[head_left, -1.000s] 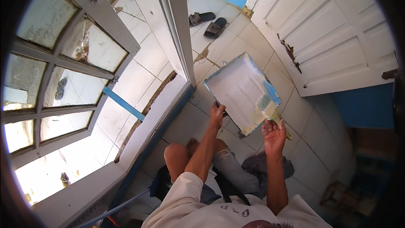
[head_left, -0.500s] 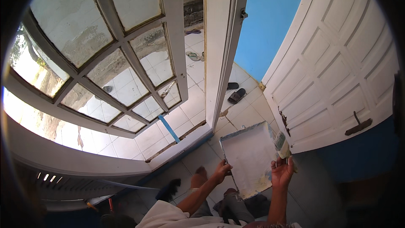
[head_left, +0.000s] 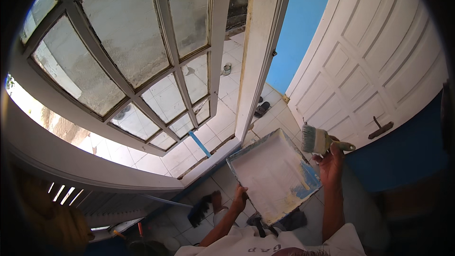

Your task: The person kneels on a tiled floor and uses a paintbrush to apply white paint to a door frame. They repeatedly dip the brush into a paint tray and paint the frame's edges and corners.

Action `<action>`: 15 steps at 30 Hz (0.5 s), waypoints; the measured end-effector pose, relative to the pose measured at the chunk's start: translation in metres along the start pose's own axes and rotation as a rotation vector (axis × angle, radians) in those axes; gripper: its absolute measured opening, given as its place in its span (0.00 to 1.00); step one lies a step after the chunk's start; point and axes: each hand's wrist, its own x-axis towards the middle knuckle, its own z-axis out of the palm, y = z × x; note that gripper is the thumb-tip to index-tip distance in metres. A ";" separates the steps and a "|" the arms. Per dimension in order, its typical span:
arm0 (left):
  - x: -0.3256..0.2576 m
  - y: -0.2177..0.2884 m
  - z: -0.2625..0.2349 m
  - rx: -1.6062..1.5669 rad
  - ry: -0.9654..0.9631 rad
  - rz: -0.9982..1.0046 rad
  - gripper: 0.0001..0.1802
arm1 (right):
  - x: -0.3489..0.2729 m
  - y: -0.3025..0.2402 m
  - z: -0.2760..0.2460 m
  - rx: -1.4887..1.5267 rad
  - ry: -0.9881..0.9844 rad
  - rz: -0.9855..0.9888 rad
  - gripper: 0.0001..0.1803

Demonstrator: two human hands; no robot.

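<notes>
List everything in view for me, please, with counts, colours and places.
Paint tray: 1, white and blue, lower centre
Paintbrush: 1, grey-green and cream, right of tray
Panelled door: 1, white, right
Broom-like tool: 1, dark bristles, left of tray
Glass-paned panel: 1, greyish frame, left
Strip: 1, light blue, at that panel's bottom
Post: 1, white, centre
Wall: 1, blue, between post and door
Sandals: 2, dark, right of post
Tiled floor: 1, pale, around post
Left hand: 1, bare, gripping tray's left edge
Right hand: 1, bare, gripping paintbrush

We wear an off-white shirt (head_left: 230,241) with dark lettering (head_left: 266,250) across the front; its loose sleeves (head_left: 350,238) stop short of our forearms (head_left: 333,208), which are bare.
</notes>
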 end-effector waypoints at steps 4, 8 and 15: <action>0.008 -0.026 -0.059 -0.138 0.144 0.001 0.22 | 0.030 -0.032 0.071 -0.218 -0.104 -0.202 0.19; 0.024 0.002 -0.095 -0.178 0.068 -0.031 0.29 | 0.059 -0.086 0.136 -0.598 -0.196 -0.553 0.18; 0.019 0.059 -0.123 -0.447 0.115 -0.097 0.32 | 0.130 -0.135 0.266 -1.272 -0.379 -1.032 0.15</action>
